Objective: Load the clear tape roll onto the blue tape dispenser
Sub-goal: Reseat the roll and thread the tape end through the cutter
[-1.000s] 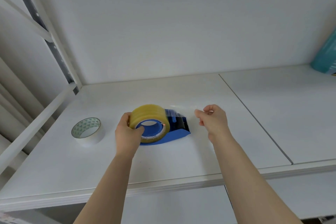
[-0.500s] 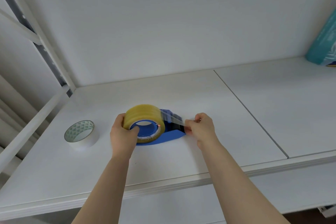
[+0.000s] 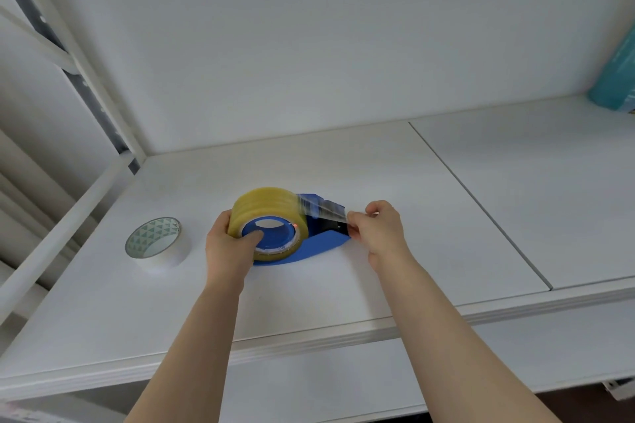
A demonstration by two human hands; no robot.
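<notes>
The clear, yellowish tape roll sits around the blue hub of the blue tape dispenser, which lies on the white shelf. My left hand grips the roll from its left side, thumb pressed on the blue hub. A strip of clear tape runs from the top of the roll out over the dispenser's front end. My right hand pinches the free end of that strip just at the dispenser's dark cutter end.
A second roll of tape with a green triangle-patterned core lies flat on the shelf to the left. A white rack post and rail border the left side. A teal package stands at the far right.
My right hand has come left from beside the dispenser and now holds the tape's end close to the cutter, with the strip shorter and lower. My left hand has stayed on the roll.
</notes>
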